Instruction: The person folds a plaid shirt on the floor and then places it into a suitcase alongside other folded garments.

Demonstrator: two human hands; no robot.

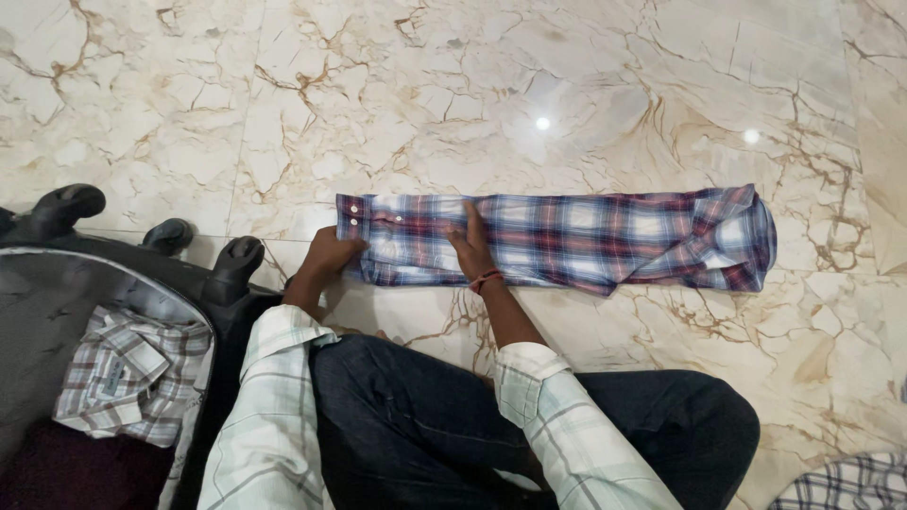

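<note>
Looking down: a person sits on the floor, seen from their own head, both arms reaching forward over their lap.
Floor: glossy cream marble floor (586,85) with brown veins fills most of the view; two small bright light reflections show on it.
Suitcase: open dark grey hard-shell suitcase (57,293) lies at the lower left, its black wheels pointing up and toward the floor beyond; it sits just beside the person's left leg.
Legs: dark blue jeans (425,425) cover the folded legs at the bottom centre; pale green checked sleeves cover both forearms.
Shirt on floor: blue, red and white plaid shirt (567,236), folded into a long narrow strip, lies flat on the marble straight ahead of the person, running left to right with the collar at the right end and a buttoned edge at the left end.
Shirt in suitcase: folded beige and white checked shirt (132,373) rests inside the suitcase on a dark maroon lining.
Cloth at corner: a bit of blue and white checked fabric (850,484) shows at the lower right edge.
Left hand: left hand (329,255) grips the left end of the plaid strip, fingers curled around its edge.
Right hand: right hand (472,246) lies flat and spread on the plaid strip, fingers pointing away, pressing down; a red thread band circles the wrist.
</note>
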